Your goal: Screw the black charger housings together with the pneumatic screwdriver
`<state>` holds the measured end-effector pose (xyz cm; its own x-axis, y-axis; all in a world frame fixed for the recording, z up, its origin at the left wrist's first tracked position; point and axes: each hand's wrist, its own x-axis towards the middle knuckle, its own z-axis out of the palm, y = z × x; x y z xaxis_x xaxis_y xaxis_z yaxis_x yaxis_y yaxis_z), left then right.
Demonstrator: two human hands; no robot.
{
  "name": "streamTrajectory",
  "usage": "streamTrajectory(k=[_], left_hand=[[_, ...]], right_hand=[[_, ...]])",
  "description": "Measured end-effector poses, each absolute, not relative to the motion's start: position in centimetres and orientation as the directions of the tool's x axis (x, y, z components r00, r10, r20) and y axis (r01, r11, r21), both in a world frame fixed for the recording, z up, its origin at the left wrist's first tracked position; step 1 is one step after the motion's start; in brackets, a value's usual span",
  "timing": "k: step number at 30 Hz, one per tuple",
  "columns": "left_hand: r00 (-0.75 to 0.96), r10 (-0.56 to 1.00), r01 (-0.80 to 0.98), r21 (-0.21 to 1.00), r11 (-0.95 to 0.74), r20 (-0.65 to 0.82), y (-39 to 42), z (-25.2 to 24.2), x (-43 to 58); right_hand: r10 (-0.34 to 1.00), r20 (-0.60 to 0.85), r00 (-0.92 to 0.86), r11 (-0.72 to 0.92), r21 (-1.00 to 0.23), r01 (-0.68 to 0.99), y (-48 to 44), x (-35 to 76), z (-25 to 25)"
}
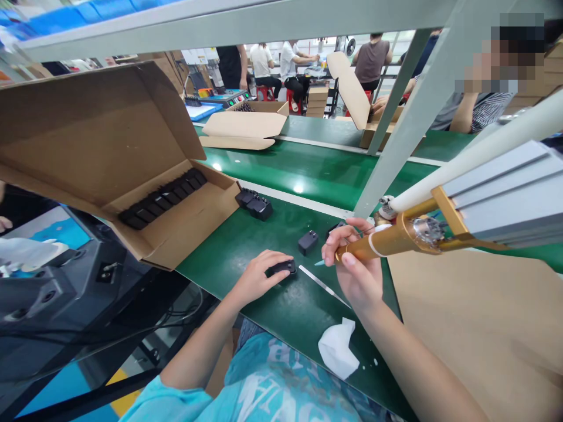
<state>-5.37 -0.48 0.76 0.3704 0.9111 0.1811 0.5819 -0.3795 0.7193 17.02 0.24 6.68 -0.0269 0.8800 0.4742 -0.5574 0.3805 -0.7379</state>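
Under the fingers of my left hand [259, 276] is a small black plug adapter [288, 266], held low at the green bench. My right hand [358, 269] is closed around the front end of a gold-coloured tube [378, 242], thumb on the near side. A pale-blue pointed tip [319, 263] sticks out beyond the fingers, in line with the tube; its join is hidden. Between the hands lies a thin silvery strip tool [323, 285]. Just beyond it stands another black adapter [308, 242]. A further dark piece is partly covered by my right fingers.
An open cardboard box [176, 240] with a row of black adapters stands at left. More adapters [255, 205] sit beside it. White tissue [338, 349] lies near the front edge. A metal post [396, 123] and cardboard sheet [475, 316] are at right. Co-workers sit beyond.
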Motion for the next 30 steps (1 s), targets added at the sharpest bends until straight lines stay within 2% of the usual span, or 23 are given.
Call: streamTrajectory(k=[4, 8, 10, 12, 14, 16, 22, 30], left_hand=[[0.374, 0.909, 0.494, 0.790, -0.363, 0.184, -0.2, -0.8, -5.4], [0.142, 0.965, 0.489, 0.833, -0.260, 0.219, -1.5, -2.6, -4.7], [0.069, 0.950, 0.589, 0.756, -0.286, 0.305, -2.6, -3.1, -4.0], [0.082, 0.927, 0.713, 0.628, -0.311, 0.366, -3.4, -3.4, -3.2], [0.090, 0.927, 0.804, 0.523, -0.283, 0.363, -3.7, -3.6, -2.4], [0.073, 0.942, 0.839, 0.491, -0.235, 0.327, -3.6, -3.7, -1.9], [0.111, 0.961, 0.783, 0.573, -0.242, 0.254, -3.5, -2.0, -1.1], [0.143, 0.922, 0.730, 0.591, -0.343, 0.359, -3.8, 0.5, -0.3]], right_hand=[[0.878, 0.477, -0.033, 0.377, -0.734, -0.565, 0.2, 17.0, 6.6], [0.882, 0.471, -0.036, 0.371, -0.738, -0.564, 0.1, 16.8, 6.7], [0.883, 0.468, -0.039, 0.367, -0.739, -0.565, 0.0, 16.8, 6.7], [0.885, 0.464, -0.042, 0.364, -0.745, -0.559, 0.0, 16.7, 6.8], [0.886, 0.463, -0.042, 0.364, -0.748, -0.555, -0.1, 16.6, 6.8], [0.883, 0.466, -0.045, 0.365, -0.745, -0.559, -0.2, 16.6, 6.8], [0.875, 0.478, -0.075, 0.354, -0.738, -0.575, -0.4, 16.4, 6.7], [0.870, 0.486, -0.080, 0.350, -0.725, -0.594, -0.4, 16.2, 6.8]])
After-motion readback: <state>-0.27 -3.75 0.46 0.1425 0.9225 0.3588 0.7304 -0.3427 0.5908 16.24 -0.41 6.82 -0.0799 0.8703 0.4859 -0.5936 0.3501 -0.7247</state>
